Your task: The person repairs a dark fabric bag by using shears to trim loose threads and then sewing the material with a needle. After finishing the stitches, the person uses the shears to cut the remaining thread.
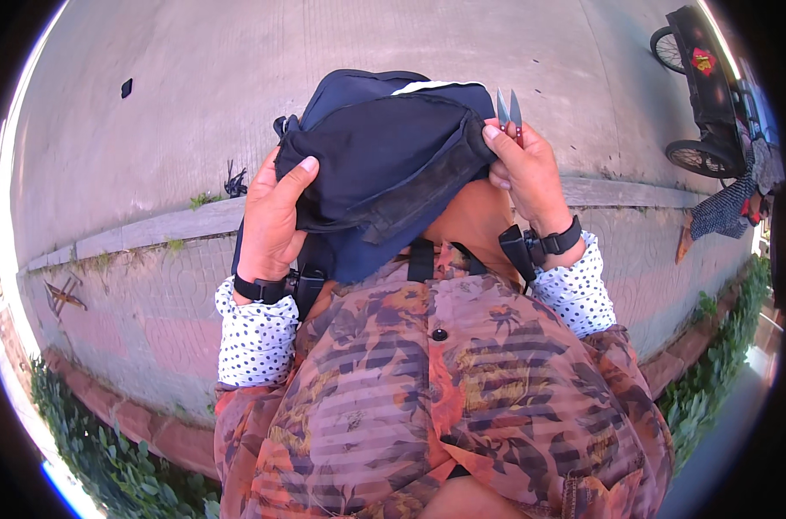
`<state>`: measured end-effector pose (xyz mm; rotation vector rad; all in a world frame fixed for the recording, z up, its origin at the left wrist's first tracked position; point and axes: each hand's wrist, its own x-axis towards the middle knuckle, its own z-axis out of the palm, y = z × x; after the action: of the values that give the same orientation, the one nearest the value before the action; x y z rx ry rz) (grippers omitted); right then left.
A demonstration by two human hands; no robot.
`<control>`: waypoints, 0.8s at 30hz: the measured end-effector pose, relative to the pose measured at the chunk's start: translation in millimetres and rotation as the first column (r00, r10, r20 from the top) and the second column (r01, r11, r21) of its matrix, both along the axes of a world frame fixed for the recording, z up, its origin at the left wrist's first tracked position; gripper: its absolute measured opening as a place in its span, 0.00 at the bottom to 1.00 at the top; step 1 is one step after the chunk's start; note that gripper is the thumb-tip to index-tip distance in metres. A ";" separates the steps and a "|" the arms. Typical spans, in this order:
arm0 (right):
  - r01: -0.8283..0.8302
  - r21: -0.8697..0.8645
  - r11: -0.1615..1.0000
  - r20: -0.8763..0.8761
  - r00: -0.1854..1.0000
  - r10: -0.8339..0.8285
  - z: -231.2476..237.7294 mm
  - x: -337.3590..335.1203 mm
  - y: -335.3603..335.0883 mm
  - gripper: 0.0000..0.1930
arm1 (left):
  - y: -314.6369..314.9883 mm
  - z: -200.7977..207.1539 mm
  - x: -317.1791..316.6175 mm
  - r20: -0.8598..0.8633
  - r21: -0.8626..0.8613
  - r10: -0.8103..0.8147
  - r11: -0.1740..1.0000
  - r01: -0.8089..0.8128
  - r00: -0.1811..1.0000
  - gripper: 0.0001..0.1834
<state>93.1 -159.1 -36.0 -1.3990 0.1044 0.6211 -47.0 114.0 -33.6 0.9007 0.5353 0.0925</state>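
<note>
A dark navy fabric bag [384, 164] is held up in front of me with both hands. My left hand [272, 216] grips its left side, thumb on top of the cloth. My right hand [524, 169] pinches the bag's right edge and also holds small thread snips [509, 111], whose two metal blades point up above my fingers. A white strip of lining shows at the bag's top. Both wrists carry black straps, over white sleeves with black dots.
My patterned orange and brown garment [445, 389] fills the lower middle. Below lie a concrete road [194, 78], a kerb [150, 229] and a brick pavement [133, 320]. A parked wheeled cart [704, 86] stands top right, near another person's patterned sleeve [726, 208]. Green plants [107, 467] line the lower edges.
</note>
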 end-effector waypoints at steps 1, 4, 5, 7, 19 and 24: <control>-0.001 -0.020 1.000 0.008 1.000 0.001 2.6 -0.3 0.8 0.07 | 0.0 0.3 0.3 0.001 0.000 -0.003 1.000 0.003 1.000 0.20; 0.020 -0.037 0.999 0.019 1.000 -0.019 1.6 0.8 2.0 0.07 | 0.6 0.1 1.0 -0.031 0.012 -0.005 1.000 0.006 1.000 0.20; 0.017 -0.036 0.999 0.019 1.000 -0.017 -1.1 1.3 1.3 0.07 | 1.1 -1.4 1.0 -0.022 0.007 -0.003 1.000 0.003 1.000 0.19; 0.012 -0.167 0.986 0.169 0.986 0.016 -8.5 3.0 -0.6 0.07 | 2.6 -2.1 1.5 -0.016 0.007 0.008 1.000 -0.008 1.000 0.19; -0.342 -0.478 0.809 0.709 0.394 0.585 10.2 -42.0 44.6 0.15 | 12.3 2.9 -6.7 -0.054 0.071 -0.065 0.995 0.068 0.996 0.18; -0.411 -0.505 0.759 0.686 0.343 0.642 2.1 -39.9 35.0 0.12 | 5.2 8.7 -9.0 -0.011 0.003 0.031 1.000 -0.031 0.999 0.14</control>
<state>53.1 -124.0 -33.9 -1.8625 -1.1764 0.3902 -55.9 119.2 -24.9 0.8958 0.5602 0.1164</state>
